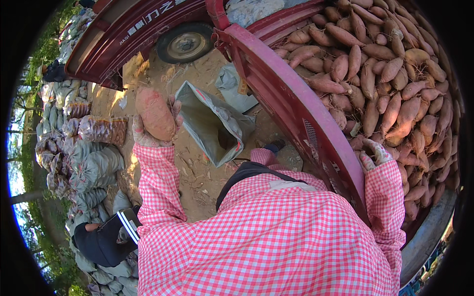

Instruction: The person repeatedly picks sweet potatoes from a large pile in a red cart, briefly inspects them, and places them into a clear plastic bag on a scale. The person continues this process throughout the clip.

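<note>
A large sweet potato (154, 114) lies in my left hand (148, 135), whose fingers curl round its right side. To the right of that hand, a grey-green woven sack (222, 124) stands on the ground with its mouth open. My right hand (374, 154), in a patterned glove, rests at the edge of a heap of sweet potatoes (392, 88), just inside the red metal side panel (307, 96) of a cart. Its fingers are bent, and whether they grip a sweet potato is not clear.
Filled sacks (96, 162) line the ground on the left. A person in dark clothes (105, 240) is close by at the lower left. Beyond the open sack are another sack (233, 87), a wheel (185, 44) and a red vehicle bed (122, 33).
</note>
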Demonstrator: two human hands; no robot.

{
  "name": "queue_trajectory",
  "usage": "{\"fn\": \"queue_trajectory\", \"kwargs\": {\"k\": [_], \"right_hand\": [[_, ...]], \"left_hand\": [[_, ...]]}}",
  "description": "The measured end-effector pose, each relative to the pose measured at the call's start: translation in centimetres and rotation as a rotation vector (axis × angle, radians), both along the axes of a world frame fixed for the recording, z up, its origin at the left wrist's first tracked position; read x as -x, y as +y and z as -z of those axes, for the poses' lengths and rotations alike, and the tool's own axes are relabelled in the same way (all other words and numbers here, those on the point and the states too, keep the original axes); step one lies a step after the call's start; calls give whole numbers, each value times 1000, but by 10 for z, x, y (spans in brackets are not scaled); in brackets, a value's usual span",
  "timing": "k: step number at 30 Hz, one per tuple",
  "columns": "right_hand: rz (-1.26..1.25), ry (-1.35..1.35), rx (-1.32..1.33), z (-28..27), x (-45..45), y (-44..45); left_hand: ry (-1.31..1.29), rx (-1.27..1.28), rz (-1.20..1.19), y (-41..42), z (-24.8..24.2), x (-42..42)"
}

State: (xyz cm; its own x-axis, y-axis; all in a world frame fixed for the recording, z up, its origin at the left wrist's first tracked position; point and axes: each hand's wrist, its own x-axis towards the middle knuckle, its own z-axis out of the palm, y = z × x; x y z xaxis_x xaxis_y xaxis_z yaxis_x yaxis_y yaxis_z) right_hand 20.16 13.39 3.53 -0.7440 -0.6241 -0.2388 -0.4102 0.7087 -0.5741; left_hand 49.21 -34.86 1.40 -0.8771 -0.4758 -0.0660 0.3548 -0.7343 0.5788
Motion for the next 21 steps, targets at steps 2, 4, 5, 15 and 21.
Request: {"fn": "queue_trajectory", "kwargs": {"k": [2,4,5,15,21], "right_hand": [[-138,-11,-66,26,25,-34],[-223,-5,-165,53,43,-67],[-253,0,-212,65,50,-82],[-304,21,-414,123,64,-141],[-224,-20,-280,112,58,-111]], "left_hand": [[-40,-127,-143,4,26,-54],[-93,-214,-161,11,52,-87],[-58,-255,-96,14,63,-99],[-464,-525,-303,25,173,-31],[-828,-498,-390,0,244,-5]]}}
